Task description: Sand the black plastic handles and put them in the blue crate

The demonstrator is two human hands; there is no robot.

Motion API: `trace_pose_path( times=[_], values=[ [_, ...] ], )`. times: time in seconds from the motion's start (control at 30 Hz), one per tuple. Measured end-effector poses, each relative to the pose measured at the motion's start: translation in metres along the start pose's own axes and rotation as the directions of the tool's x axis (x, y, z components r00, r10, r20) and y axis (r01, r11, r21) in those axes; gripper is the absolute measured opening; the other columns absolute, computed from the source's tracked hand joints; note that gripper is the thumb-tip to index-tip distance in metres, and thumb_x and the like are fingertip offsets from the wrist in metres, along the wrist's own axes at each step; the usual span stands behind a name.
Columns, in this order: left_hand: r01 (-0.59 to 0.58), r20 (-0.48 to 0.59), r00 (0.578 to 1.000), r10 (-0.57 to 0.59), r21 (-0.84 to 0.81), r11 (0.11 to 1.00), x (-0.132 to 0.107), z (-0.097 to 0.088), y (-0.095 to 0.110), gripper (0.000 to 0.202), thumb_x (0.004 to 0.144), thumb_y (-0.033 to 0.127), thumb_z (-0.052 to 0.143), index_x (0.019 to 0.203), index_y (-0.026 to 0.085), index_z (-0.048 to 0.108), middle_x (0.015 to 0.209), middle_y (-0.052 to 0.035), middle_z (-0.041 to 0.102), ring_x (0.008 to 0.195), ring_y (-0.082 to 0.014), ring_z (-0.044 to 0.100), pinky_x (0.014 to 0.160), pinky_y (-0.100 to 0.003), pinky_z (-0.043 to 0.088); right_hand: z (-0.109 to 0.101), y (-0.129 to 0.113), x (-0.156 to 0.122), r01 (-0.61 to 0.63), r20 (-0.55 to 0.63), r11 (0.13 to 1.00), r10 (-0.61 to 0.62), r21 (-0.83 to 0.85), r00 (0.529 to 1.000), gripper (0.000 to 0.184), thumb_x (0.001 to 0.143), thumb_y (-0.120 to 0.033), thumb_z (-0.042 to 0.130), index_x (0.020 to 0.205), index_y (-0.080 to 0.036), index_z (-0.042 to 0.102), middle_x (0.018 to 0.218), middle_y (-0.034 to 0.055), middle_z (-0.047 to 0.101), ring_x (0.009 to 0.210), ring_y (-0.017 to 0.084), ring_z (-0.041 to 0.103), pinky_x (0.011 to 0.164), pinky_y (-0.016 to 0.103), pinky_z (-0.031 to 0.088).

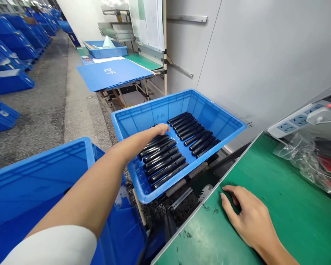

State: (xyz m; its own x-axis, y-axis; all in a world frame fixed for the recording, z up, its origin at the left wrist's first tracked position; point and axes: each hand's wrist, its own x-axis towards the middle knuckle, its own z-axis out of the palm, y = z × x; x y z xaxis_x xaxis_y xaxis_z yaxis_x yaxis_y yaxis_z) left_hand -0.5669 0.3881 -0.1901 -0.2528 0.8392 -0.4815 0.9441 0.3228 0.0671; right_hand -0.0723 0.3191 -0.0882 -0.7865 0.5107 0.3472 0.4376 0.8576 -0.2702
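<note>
A large blue plastic crate (pixel 44 154) fills the lower left. The left hand (pixel 162 129) reaches over it, fingers curled down at the near end of the slim black plastic rods (pixel 162 162), though whether they pinch one I cannot tell. The rods lie in parallel rows, long axes slanting across a second blue plastic crate (pixel 179 96). The right hand (pixel 248 217), farther away, rests open on a green work mat (pixel 292 184), below a white power strip (pixel 295 123)

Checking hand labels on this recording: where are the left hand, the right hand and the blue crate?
left hand (pixel 158 130), head view, on the back of the hand
right hand (pixel 250 211), head view, on the back of the hand
blue crate (pixel 151 102), head view, on the far rim
</note>
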Motion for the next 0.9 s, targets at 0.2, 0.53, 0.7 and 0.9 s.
trace_pose_path(
  times=[0.2, 0.53, 0.7, 0.9],
  values=[
    [0.171, 0.049, 0.983, -0.178, 0.121, 0.978, -0.004, 0.003, -0.017, 0.044, 0.095, 0.035, 0.065, 0.134, 0.018, 0.057, 0.135, -0.0128, 0.056, 0.116, -0.0277, 0.06, 0.095, -0.049, 0.054, 0.0, 0.0, 0.0, -0.014, 0.003, 1.0, 0.015, -0.006, 1.0, 0.025, 0.102, -0.044, 0.049, 0.107, -0.022, 0.06, 0.075, -0.0018, 0.055, 0.067, 0.015, 0.057, 0.067, 0.031, 0.044],
    [0.002, 0.069, 0.998, -0.014, 0.171, 0.985, -0.011, 0.008, -0.033, 0.044, 0.095, 0.035, 0.064, 0.135, 0.018, 0.057, 0.138, -0.013, 0.055, 0.121, -0.0286, 0.057, 0.1, -0.051, 0.05, 0.002, 0.001, 0.0, -0.011, 0.004, 1.0, 0.011, -0.009, 1.0, 0.026, 0.102, -0.045, 0.05, 0.107, -0.021, 0.061, 0.077, -0.0011, 0.058, 0.067, 0.015, 0.058, 0.067, 0.031, 0.045],
    [-0.005, -0.027, 1.0, 0.01, 0.183, 0.983, -0.006, 0.002, -0.038, 0.046, 0.095, 0.035, 0.064, 0.138, 0.019, 0.054, 0.142, -0.0136, 0.051, 0.123, -0.0295, 0.056, 0.1, -0.052, 0.05, 0.002, 0.0, 0.001, -0.006, -0.006, 1.0, 0.006, -0.013, 1.0, 0.025, 0.102, -0.043, 0.049, 0.106, -0.021, 0.061, 0.077, -0.0007, 0.058, 0.068, 0.015, 0.058, 0.067, 0.031, 0.045],
    [-0.005, -0.071, 0.997, 0.021, 0.221, 0.975, -0.006, -0.008, -0.04, 0.042, 0.096, 0.035, 0.063, 0.134, 0.018, 0.057, 0.139, -0.0131, 0.054, 0.122, -0.0287, 0.057, 0.1, -0.052, 0.05, 0.002, -0.002, 0.001, 0.001, -0.015, 1.0, -0.001, -0.013, 1.0, 0.023, 0.103, -0.04, 0.049, 0.106, -0.021, 0.061, 0.082, 0.0011, 0.061, 0.074, 0.017, 0.061, 0.07, 0.032, 0.045]
  ],
)
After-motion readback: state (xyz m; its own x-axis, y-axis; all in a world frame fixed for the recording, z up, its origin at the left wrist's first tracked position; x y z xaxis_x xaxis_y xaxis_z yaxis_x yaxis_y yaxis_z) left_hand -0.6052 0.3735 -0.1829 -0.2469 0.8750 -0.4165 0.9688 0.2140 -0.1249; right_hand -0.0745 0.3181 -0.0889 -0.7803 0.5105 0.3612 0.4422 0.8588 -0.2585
